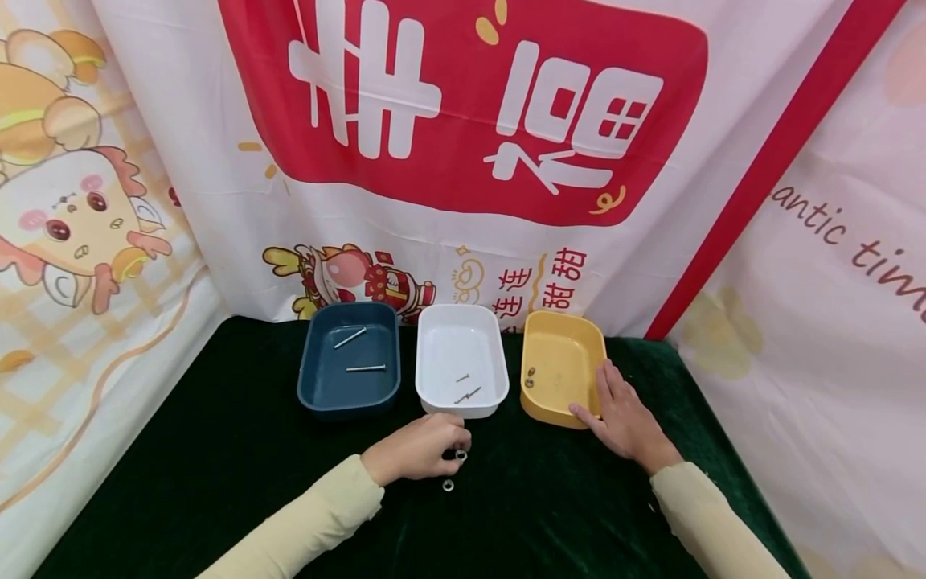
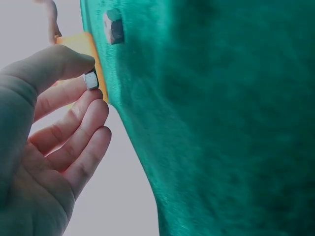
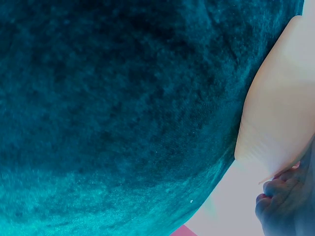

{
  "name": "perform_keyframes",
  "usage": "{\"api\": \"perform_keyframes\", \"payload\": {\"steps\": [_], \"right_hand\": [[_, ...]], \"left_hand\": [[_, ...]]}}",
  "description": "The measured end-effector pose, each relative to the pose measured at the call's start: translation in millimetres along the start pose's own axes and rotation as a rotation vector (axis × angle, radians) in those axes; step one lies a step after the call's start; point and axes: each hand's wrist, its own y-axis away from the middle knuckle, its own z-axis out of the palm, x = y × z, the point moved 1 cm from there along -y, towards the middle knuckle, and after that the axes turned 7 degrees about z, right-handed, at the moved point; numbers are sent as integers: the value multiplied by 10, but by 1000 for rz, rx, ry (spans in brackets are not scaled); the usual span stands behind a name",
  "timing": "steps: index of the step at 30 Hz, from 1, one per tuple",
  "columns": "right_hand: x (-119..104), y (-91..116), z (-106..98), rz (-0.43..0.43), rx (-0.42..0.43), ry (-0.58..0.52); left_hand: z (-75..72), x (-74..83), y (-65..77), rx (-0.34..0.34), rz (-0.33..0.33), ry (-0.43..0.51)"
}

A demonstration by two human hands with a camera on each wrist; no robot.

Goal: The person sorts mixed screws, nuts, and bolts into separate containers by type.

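My left hand [image 1: 423, 447] is just in front of the white bin and pinches a hex nut [image 2: 91, 80] between thumb and fingertips. A second hex nut [image 1: 448, 485] lies on the green cloth close below that hand; the left wrist view shows it too. My right hand [image 1: 628, 418] rests against the near right corner of the yellow bin [image 1: 567, 394], fingers along its right side and thumb at the front. Two small nuts [image 1: 530, 377] lie inside this bin by its left wall. In the right wrist view the right hand [image 3: 285, 201] is only partly visible.
The white bin [image 1: 463, 338] in the middle holds several thin screws [image 1: 468, 395]. To its left, the dark blue bin [image 1: 347, 394] contains two long bolts [image 1: 366, 368]. All three stand in a row on green cloth [image 1: 239, 450], before a printed curtain [image 1: 463, 201].
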Motion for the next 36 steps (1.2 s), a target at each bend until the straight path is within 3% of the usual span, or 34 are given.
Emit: {"api": "perform_keyframes", "payload": {"steps": [20, 36], "right_hand": [[0, -1, -3, -5, -4, 1], [1, -7, 1, -1, -2, 6]], "left_hand": [[-214, 277, -303, -9, 57, -7], [-407, 474, -651, 60, 99, -90]]}}
